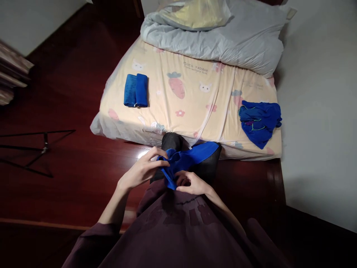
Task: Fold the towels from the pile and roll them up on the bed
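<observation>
A bed (251,152) wears a pale yellow sheet (160,87) printed with pink carrots (177,89) and white animal faces (205,87). Across its far end lies a rumpled grey quilt (251,37), with a yellow bundle (198,15) on top. At left, a thin black stand (45,141) spreads over the glossy dark red floor (75,96), and something layered (13,70) juts in. A pale wall (318,119) rises at right
</observation>
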`<state>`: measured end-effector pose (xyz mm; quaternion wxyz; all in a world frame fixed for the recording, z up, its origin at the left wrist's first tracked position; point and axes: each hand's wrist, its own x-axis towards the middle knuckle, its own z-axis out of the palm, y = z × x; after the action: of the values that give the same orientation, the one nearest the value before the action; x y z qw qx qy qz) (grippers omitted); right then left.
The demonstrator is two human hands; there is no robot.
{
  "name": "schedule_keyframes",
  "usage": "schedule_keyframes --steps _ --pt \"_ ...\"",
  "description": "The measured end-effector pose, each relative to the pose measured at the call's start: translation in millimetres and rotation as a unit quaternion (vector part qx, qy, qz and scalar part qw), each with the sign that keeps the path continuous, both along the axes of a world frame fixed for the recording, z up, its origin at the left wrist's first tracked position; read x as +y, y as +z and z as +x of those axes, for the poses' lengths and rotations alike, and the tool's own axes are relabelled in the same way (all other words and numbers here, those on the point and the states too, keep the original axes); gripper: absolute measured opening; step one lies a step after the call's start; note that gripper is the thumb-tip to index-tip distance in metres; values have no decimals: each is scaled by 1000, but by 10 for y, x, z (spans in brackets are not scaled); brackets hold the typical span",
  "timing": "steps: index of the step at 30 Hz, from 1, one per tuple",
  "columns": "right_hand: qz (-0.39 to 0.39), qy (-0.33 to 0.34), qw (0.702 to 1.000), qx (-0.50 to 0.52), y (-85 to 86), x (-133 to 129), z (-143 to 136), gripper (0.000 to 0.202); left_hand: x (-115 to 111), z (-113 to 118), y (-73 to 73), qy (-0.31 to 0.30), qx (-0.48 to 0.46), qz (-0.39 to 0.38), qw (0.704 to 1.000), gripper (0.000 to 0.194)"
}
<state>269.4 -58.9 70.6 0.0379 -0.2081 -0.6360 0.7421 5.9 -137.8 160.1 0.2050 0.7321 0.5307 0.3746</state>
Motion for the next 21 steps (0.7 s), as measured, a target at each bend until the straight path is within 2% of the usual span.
schedule_keyframes --steps 2,5,7,8,9,11,15,19,21 --pt "1 -18 1000 13 -168 41 -38 38 -20 -34 31 33 -41 18 998 28" --pt "44 -154 987 -11 -372 150 -102 35 -35 -53 97 60 -84 23 994 27" --pt "90 -247 965 -25 -403 229 -157 41 -39 -53 138 67 -101 2 993 27" --pt "116 -271 955 -19 -377 266 -191 45 -40 -50 153 67 -108 -12 992 26" --pt "142 -275 951 -3 -326 299 -231 49 -41 -47 162 66 -113 -25 991 26" --pt "191 -239 951 50 -170 354 -322 49 -44 -40 169 62 -122 -41 990 27" --pt "236 -141 951 140 155 402 -494 26 -58 -44 158 59 -124 -43 990 28" --pt "233 -77 954 171 314 385 -564 41 -95 -76 147 79 -123 -26 989 25" --pt "254 -78 949 169 343 360 -581 49 -119 -91 135 89 -122 -20 988 25"
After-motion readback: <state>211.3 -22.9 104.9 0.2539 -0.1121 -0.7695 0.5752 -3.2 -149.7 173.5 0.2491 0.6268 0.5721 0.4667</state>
